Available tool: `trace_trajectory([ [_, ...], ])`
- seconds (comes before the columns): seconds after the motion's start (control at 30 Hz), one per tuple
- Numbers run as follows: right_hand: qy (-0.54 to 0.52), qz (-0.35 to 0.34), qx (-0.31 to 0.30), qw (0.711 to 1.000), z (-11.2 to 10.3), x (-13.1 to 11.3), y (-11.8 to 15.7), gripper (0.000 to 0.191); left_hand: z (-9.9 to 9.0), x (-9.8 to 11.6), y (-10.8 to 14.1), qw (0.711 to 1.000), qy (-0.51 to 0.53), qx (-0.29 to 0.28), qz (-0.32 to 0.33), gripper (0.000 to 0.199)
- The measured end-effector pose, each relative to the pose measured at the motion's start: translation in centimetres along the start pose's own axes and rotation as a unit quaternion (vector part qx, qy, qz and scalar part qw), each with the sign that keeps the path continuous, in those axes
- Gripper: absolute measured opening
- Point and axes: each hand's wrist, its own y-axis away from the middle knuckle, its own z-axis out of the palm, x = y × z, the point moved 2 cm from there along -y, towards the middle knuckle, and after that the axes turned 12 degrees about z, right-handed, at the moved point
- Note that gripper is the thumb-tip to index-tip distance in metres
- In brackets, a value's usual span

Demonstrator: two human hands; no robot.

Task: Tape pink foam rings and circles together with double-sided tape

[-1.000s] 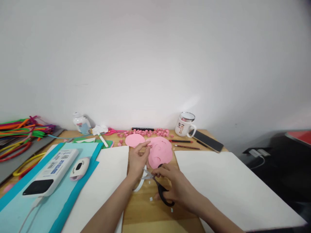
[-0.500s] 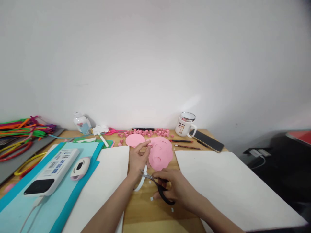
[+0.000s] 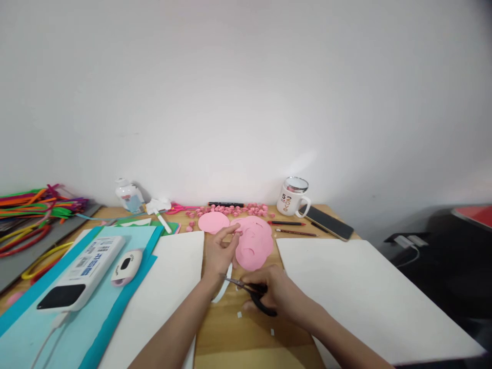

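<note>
My left hand (image 3: 222, 251) pinches a small pink paper curl (image 3: 238, 232) between thumb and forefinger, just left of the pink layered paper circles (image 3: 255, 248). From beneath that hand hangs a narrow white strip (image 3: 223, 288); whether other fingers grip it is hidden. Black-handled scissors (image 3: 257, 297) are in my right hand (image 3: 274, 292), closed around the handles. Their blades point left, close to the strip and my left wrist, and look nearly together. Small white bits (image 3: 239, 314) lie on the wooden table (image 3: 249, 343) below.
Pink curls (image 3: 255, 209), a marker (image 3: 226, 204) and a flat pink circle (image 3: 214, 222) lie along the back. A mug (image 3: 293, 197), phone (image 3: 331, 223) and pencils (image 3: 295, 232) are at right. White boards (image 3: 357, 297) flank the middle; a power bank (image 3: 82, 274) rests on blue sheets at left.
The scissors have tilted flatter and their blades have come closer together, with the right hand shifting slightly. My left hand stays nearly in place with the pink curl.
</note>
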Motion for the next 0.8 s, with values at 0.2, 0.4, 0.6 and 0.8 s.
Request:
trace_trajectory([
  [0.2,0.054,-0.001,0.027,0.998,0.0,0.6,-0.1,0.015,0.1,0.4,0.3,1.000,-0.012,-0.017,0.006,0.030],
  [0.4,0.197,-0.029,0.147,0.969,-0.6,0.2,0.6,0.035,0.5,0.3,0.3,0.999,-0.002,-0.040,-0.003,0.033],
  [0.6,0.200,0.021,0.173,0.964,-3.0,1.0,1.3,0.036,0.6,-0.5,0.2,0.999,-0.012,-0.035,0.023,0.029],
  [0.8,0.238,0.096,0.098,0.961,-6.4,4.6,2.5,0.050,0.5,-1.6,0.0,0.995,-0.073,-0.034,0.057,0.023],
])
